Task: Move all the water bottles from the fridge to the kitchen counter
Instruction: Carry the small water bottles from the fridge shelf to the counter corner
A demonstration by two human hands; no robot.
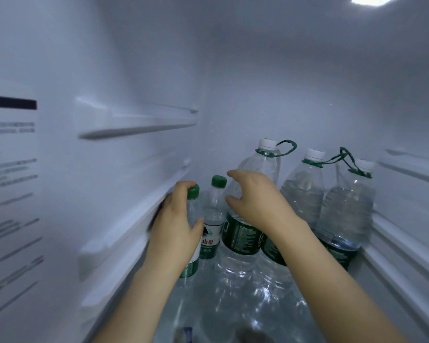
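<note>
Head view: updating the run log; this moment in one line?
left hand: grips small green-capped clear plastic bottle | right hand: open before large white-capped clear plastic bottle | stage: inside white fridge

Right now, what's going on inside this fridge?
A person reaches into the fridge with both hands. The left hand grips a small green-capped bottle near its top. The right hand hovers open just right of the second small bottle. Three large white-capped bottles stand further right. All five are in the fridge.

Left hand point(174, 226) covers most of small bottle point(193, 191); wall label point(10, 169) unreadable
</note>
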